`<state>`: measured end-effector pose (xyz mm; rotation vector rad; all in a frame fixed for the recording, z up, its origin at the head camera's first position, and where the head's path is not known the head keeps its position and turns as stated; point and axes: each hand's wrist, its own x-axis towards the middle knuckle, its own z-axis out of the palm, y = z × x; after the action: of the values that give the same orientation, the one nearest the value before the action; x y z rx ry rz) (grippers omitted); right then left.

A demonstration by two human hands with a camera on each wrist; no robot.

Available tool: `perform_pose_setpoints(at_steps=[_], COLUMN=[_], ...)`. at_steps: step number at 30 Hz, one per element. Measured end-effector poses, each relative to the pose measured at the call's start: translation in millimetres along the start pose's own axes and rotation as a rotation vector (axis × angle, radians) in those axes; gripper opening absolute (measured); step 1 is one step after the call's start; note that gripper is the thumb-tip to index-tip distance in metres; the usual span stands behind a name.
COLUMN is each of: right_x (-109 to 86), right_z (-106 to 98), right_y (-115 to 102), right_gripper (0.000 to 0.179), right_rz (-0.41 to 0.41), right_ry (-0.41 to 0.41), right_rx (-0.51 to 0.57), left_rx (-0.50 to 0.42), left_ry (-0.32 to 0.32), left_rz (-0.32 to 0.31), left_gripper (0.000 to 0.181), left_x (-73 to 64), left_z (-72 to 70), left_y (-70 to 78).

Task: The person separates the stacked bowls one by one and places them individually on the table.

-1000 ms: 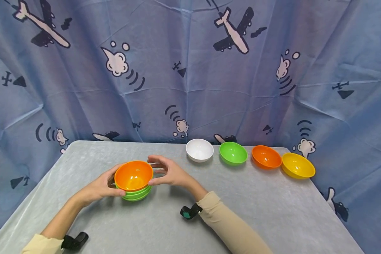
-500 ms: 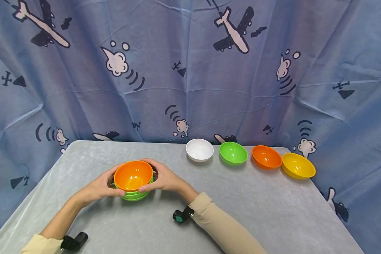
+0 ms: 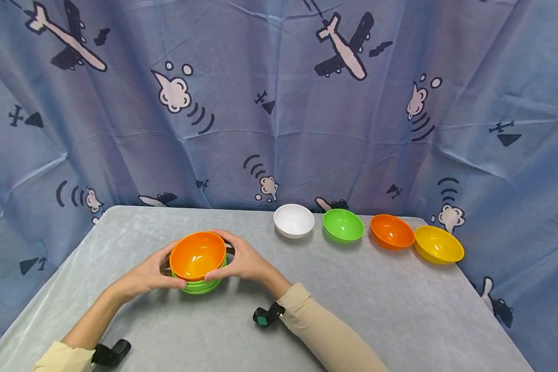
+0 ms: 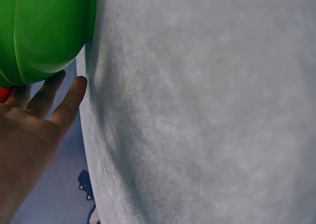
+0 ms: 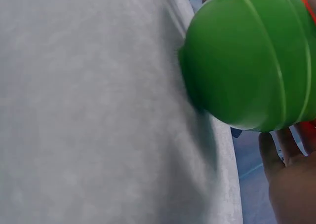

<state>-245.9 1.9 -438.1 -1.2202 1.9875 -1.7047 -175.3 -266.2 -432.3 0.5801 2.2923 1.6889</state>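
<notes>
An orange bowl (image 3: 198,254) tops a stack of green bowls (image 3: 200,288) on the left part of the table. My left hand (image 3: 149,273) grips the orange bowl at its left side, thumb at the near rim. From the right, my right hand (image 3: 246,261) holds the same bowl, thumb in front and fingers behind it. In the left wrist view the green bowls (image 4: 47,31) are seen from the side, with the left fingers by their upper edge. The right wrist view shows the green bowls (image 5: 237,61) standing on the cloth, a strip of orange beyond them.
Along the table's back edge stand a white bowl (image 3: 294,221), a green bowl (image 3: 343,226), an orange bowl (image 3: 391,232) and a yellow bowl (image 3: 439,245). A grey cloth (image 3: 204,336) covers the table. Behind it hangs a blue curtain (image 3: 232,103) with printed aeroplanes.
My right hand has come in from the right and taken hold of the orange bowl. The bowl has risen slightly from the green ones. My left hand has kept its grip.
</notes>
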Motion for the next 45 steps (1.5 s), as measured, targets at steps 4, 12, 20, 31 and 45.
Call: perform_pose_setpoints(at_steps=[4,12,20,31,45], right_x=[0.5,-3.6,-15.4,-49.1,-94.8], right_z=[-4.3,-27.5,-57.1,-92.7,-136.0], right_y=[-4.9,-16.6,-27.5,-24.7,-20.4], right_gripper=[0.085,0.087,0.086,0.091,0.093], right_rz=[-0.010,-0.055,-0.054,0.003,0.116], right_ry=[0.030,0.109,0.203,0.237,0.335], right_rx=[0.016,0.121,0.161,0.135,0.014], left_rx=[0.010,-0.012,-0.027,-0.025,-0.047], left_ry=[0.002,-0.002,-0.007,0.005,0.009], left_rz=[0.016,0.029,0.032,0.047,0.059], left_gripper=[0.089,0.094,0.093,0.093,0.089], left_x=[0.3,0.5,-0.4,-2.6,-3.9], left_z=[0.7,1.2,2.6,2.9,1.7], left_y=[0.3,-0.3,1.3,-0.6,-3.2])
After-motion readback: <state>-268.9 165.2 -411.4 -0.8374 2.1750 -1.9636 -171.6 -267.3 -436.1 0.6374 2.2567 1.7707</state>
